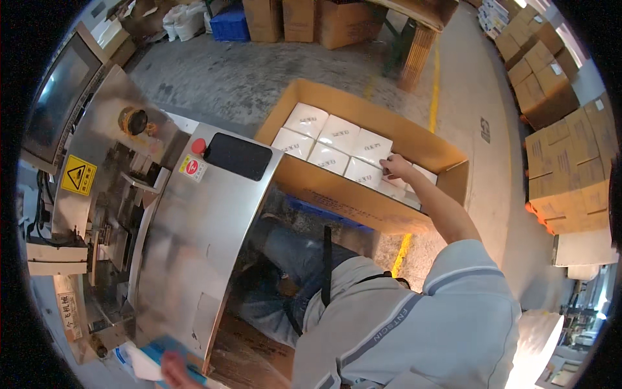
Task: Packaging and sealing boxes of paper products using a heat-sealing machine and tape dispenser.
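Observation:
My right hand [396, 168] reaches into a long open cardboard box [447, 150]. Its fingers are bent and closed at the edge of a white wrapped pack [391, 188] near the right part of the box. Beside it, white packs [338, 131] with small dark print sit in rows. At the lower left, my left hand [176, 371] is smeared by motion. It is next to a white sheet-like item [144, 363] and a blue flat piece [163, 350] at the machine's near end; whether it holds either one cannot be made out.
A steel machine table [194, 259] stands on my left, with a dark phone-like slab [238, 156] and a red button [198, 146] on it. A screen [61, 97] is farther left. Stacked cartons [570, 162] line the right. A wooden-legged table [418, 55] stands beyond the box.

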`<state>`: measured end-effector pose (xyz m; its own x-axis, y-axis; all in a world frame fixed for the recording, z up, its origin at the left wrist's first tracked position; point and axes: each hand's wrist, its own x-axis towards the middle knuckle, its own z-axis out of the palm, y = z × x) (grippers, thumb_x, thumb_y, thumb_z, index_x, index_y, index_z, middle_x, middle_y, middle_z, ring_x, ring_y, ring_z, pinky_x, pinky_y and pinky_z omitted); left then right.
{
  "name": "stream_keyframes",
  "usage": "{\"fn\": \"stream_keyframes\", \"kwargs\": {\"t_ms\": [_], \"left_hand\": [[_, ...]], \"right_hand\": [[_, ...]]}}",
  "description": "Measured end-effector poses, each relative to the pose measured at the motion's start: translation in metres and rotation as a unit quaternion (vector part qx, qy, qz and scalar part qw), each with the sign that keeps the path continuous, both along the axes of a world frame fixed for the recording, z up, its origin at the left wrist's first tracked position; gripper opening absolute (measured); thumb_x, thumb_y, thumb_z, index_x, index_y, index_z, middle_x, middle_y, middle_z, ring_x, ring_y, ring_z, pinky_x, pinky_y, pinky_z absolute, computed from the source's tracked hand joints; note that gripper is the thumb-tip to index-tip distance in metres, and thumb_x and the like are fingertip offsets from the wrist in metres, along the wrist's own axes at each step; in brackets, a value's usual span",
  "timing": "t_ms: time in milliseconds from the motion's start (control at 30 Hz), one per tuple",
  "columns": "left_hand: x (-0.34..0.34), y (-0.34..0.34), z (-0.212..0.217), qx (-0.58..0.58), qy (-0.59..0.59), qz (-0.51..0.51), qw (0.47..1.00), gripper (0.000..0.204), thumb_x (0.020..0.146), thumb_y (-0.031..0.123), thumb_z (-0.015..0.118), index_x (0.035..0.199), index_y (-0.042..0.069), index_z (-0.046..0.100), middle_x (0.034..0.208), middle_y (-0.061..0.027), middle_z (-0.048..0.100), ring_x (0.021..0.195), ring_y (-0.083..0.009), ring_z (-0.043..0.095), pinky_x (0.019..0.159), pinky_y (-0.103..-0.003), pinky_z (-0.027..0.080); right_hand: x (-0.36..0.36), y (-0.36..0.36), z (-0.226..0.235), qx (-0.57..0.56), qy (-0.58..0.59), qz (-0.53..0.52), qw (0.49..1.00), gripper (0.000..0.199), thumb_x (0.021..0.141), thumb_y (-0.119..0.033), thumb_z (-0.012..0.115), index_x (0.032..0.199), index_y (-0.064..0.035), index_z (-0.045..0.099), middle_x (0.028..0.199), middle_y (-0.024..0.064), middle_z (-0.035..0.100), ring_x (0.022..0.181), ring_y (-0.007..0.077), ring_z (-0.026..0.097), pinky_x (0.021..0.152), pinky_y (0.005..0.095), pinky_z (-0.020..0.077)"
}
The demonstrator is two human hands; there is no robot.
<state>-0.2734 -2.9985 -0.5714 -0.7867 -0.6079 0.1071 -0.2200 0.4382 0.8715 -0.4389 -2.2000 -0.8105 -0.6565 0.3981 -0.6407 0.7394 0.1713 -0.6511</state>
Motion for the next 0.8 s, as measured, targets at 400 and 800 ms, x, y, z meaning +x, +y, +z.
{"fn": "stream_keyframes", "kwargs": {"t_ms": [400,800], "left_hand": [[0.048,-0.250,-0.023,-0.527,-0.173,0.169,0.814,0.039,0.089,0.035,0.075,0.099,-0.002,0.069,0.092,-0.0157,0.071,0.079,-0.0264,0.067,0.066,-0.039,0.056],[0.028,-0.295,-0.048,-0.292,-0.230,0.161,0.914,0.084,0.084,0.064,0.068,0.116,-0.013,0.063,0.107,-0.0261,0.069,0.095,-0.0355,0.066,0.084,-0.042,0.052]], "right_hand": [[-0.008,0.007,-0.006,-0.106,0.026,-0.102,0.989,0.047,0.084,-0.051,0.076,0.095,-0.0072,0.065,0.079,0.0044,0.061,0.071,0.0170,0.061,0.066,0.0379,0.0559],[-0.014,-0.018,0.116,0.456,0.157,0.177,0.858,0.051,0.070,-0.016,0.077,0.114,0.0029,0.061,0.107,0.0247,0.065,0.102,0.0410,0.064,0.086,0.0495,0.0534]]}}
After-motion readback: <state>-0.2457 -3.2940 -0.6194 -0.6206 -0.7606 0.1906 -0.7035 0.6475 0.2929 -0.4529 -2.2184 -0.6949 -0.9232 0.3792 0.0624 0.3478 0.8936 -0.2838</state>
